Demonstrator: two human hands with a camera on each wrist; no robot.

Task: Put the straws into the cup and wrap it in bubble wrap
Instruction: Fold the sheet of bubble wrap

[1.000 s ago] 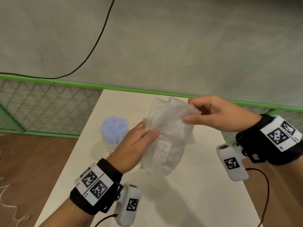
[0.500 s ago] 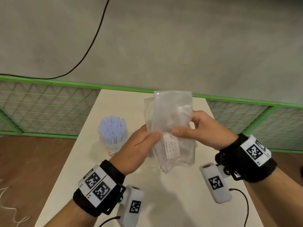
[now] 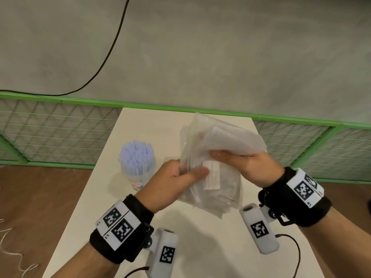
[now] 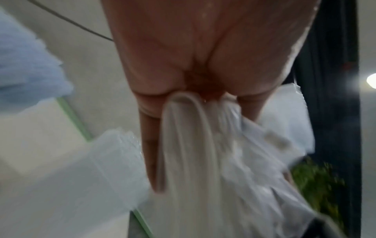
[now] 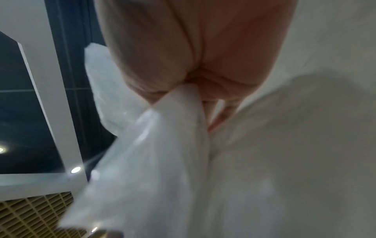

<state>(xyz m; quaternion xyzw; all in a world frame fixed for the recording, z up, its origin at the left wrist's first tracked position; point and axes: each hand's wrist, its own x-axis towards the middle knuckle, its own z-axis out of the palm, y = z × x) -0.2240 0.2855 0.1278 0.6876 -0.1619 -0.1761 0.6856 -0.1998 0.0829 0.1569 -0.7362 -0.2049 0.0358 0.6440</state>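
A clear cup point(image 3: 138, 180) packed with pale blue straws point(image 3: 136, 156) stands on the white table point(image 3: 210, 247), left of my hands. Above the table's middle I hold a clear plastic bag point(image 3: 218, 189) with a white label, and folded bubble wrap point(image 3: 230, 140) sticks out of its top. My left hand point(image 3: 176, 179) pinches the bag's left edge between thumb and fingers. My right hand point(image 3: 247, 167) grips the bubble wrap, thumb on top. The wrist views are blurred: each shows a palm with whitish film point(image 4: 203, 153) point(image 5: 162, 153) clamped in the fingers.
A green-framed wire mesh fence point(image 3: 60, 129) runs behind the table, under a grey wall with a black cable point(image 3: 112, 47). Brown floor point(image 3: 36, 207) lies to the left and right of the narrow table. Wrist cameras hang under both forearms.
My right hand came down from the bag's top corner to its upper right side and now draws the bubble wrap out to the right. The left hand stayed put.
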